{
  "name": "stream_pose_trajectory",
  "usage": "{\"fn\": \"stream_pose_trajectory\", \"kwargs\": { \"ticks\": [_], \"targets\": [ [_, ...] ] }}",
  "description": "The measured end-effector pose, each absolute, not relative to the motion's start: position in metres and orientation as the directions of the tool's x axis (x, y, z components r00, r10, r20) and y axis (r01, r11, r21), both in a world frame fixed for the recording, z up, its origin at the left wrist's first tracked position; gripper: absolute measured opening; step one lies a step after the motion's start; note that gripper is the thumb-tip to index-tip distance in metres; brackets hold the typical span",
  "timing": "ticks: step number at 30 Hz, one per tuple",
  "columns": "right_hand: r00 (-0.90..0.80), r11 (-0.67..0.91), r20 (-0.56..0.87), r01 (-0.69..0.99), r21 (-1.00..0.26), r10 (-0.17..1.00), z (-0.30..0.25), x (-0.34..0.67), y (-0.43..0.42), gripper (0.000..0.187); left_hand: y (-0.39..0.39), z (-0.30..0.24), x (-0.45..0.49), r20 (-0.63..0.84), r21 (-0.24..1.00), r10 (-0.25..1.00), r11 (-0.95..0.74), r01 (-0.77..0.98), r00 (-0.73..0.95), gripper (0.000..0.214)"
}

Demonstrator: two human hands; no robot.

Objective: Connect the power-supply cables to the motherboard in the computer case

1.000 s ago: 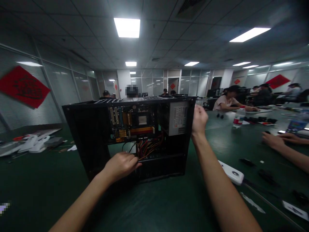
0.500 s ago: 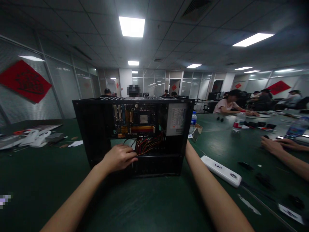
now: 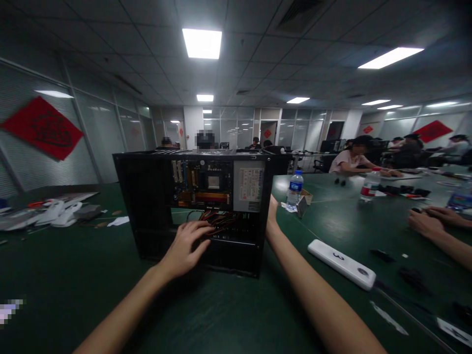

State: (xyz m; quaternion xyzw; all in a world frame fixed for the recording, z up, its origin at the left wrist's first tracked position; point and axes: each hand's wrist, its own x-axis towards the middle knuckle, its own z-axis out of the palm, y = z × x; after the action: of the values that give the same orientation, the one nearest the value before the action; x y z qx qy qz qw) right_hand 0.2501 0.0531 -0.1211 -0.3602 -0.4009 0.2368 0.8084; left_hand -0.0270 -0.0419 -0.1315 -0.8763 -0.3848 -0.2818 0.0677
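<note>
A black computer case stands upright on the green table in front of me, its open side facing me at a slight angle. Inside it I see a motherboard, a silver power supply at the right and a bundle of coloured cables below. My left hand is at the lower opening, fingers stretched toward the cables and thumb apart; whether it touches them is unclear. Against the right outer side of the case rests my right hand, its fingers mostly hidden behind the case.
A white power strip marked 3 lies at the right, with a cable. Beyond the case stand a blue-capped bottle and a red-capped bottle. White and grey parts are piled at the left. Another person's hands are at far right.
The case has turned, its right edge shifting left and nearer to me. My left hand's fingers have gone from curled to spread. More of my right hand shows now.
</note>
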Motion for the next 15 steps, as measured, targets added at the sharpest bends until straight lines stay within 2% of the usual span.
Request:
{"fn": "stream_pose_trajectory", "kwargs": {
  "ticks": [2, 4, 6, 15],
  "targets": [
    [0.569, 0.599, 0.446, -0.105, -0.793, 0.690, -0.122, 0.242, 0.051, 0.036, -0.045, -0.148, -0.006, 0.637, 0.159, 0.685, -0.566, 0.809, 0.354, 0.032],
    [0.578, 0.575, 0.421, -0.103, -0.812, 0.699, -0.122, 0.234, 0.047, 0.040, -0.047, -0.161, 0.013, 0.714, 0.227, 0.680, -0.448, 0.865, 0.165, 0.031],
    [0.595, 0.568, 0.409, -0.098, -0.817, 0.692, -0.123, 0.225, 0.042, 0.043, -0.049, -0.169, 0.026, 0.738, 0.286, 0.671, -0.400, 0.871, 0.066, 0.034],
    [0.613, 0.552, 0.375, -0.120, -0.825, 0.695, -0.125, 0.186, 0.023, 0.050, -0.041, -0.168, 0.011, 0.682, 0.448, 0.732, -0.409, 0.795, -0.007, 0.040]
  ]
}}
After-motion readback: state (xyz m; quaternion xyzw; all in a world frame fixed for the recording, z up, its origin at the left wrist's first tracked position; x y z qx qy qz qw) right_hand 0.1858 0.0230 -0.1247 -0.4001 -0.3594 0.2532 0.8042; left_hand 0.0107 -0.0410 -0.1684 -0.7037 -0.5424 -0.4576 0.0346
